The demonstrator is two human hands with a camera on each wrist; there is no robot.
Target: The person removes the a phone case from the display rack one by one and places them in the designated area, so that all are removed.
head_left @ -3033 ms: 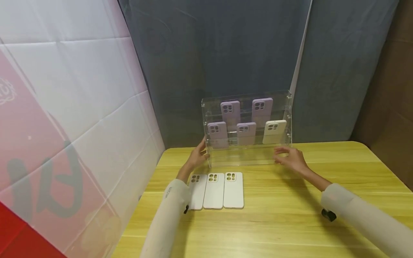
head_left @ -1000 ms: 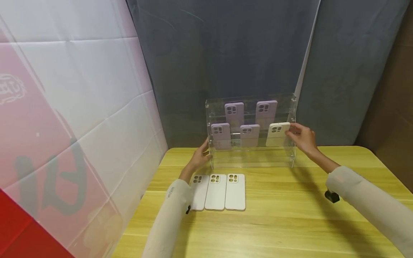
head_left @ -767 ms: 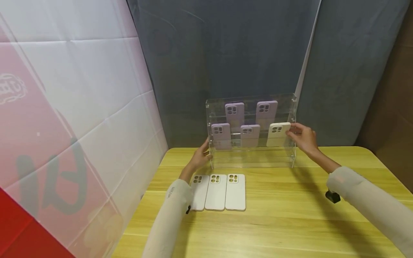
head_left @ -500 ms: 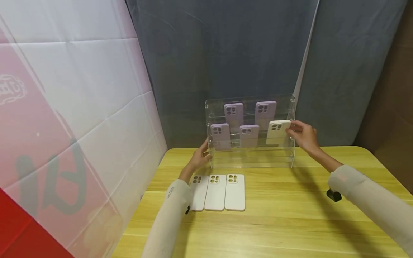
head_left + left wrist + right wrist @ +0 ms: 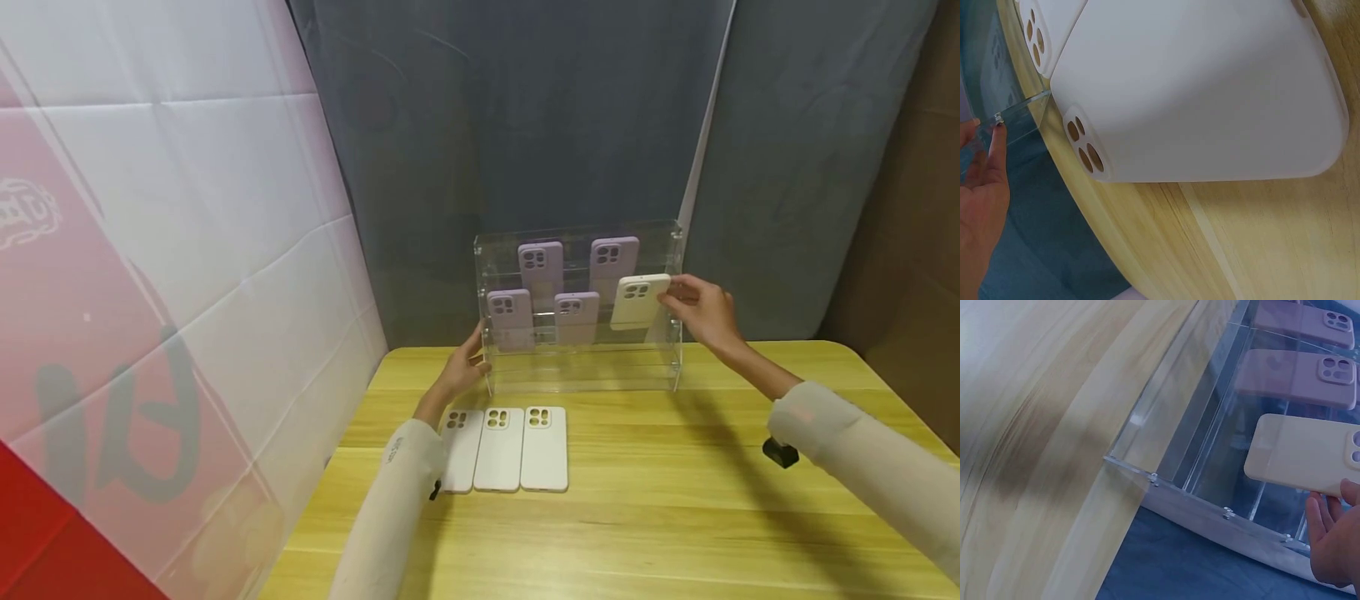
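In the head view, a clear acrylic display rack (image 5: 577, 379) stands on the table. My right hand (image 5: 705, 310) pinches the upper right edge of a cream phone case (image 5: 637, 310) on the rack's middle tier. The case leans slightly and sits higher than the lavender phone case (image 5: 576, 317) left of it. Another lavender case (image 5: 510, 321) shares that tier, with two more, one at left (image 5: 540, 271) and one at right (image 5: 613, 258), above. My left hand (image 5: 459, 372) grips the rack's left side panel, its fingers partly hidden behind.
Three white phone cases lie side by side before the rack: right (image 5: 543, 454), middle (image 5: 498, 454) and left (image 5: 461, 454), the last partly covered by my left sleeve. A grey curtain (image 5: 525, 125) hangs behind the wooden table (image 5: 675, 533); a pale printed cloth (image 5: 225, 192) borders its left.
My right hand has risen from the rack's lower right and taken hold of the cream case. Since then the case has shifted up and a little left. The left hand stays at the rack.
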